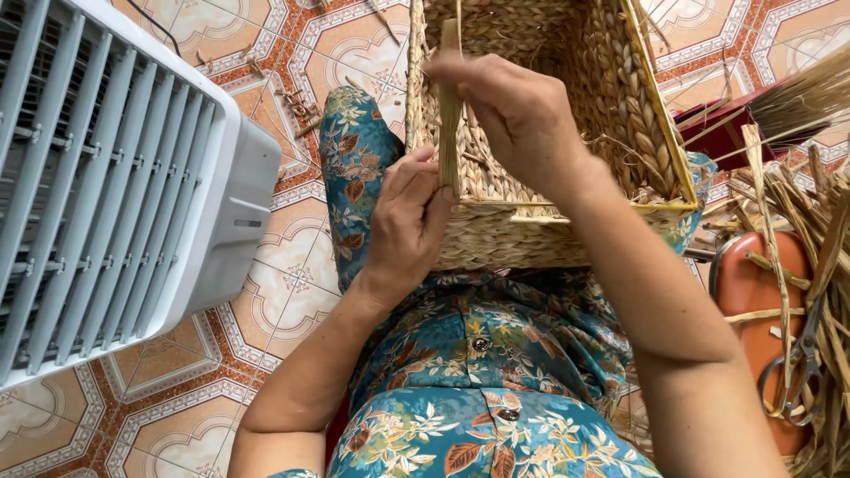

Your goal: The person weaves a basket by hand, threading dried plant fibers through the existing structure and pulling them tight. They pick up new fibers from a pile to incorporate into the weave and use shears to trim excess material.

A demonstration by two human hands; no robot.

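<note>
Weaving was mid-step: my left hand (409, 221) pinched the straw strand (450, 115) at the basket (531, 235) rim on my lap, my right hand (518, 111) gripped it higher, toward twelve o'clock (scissors (797, 363) at three). Threading it next looked to need steady tension.

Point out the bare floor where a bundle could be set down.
Bare tiled floor lies between the grey fan unit and the person's knee, and at the lower left below the fan. The right side is crowded: loose dried straw, scissors and an orange stool beside the woven basket.
</note>
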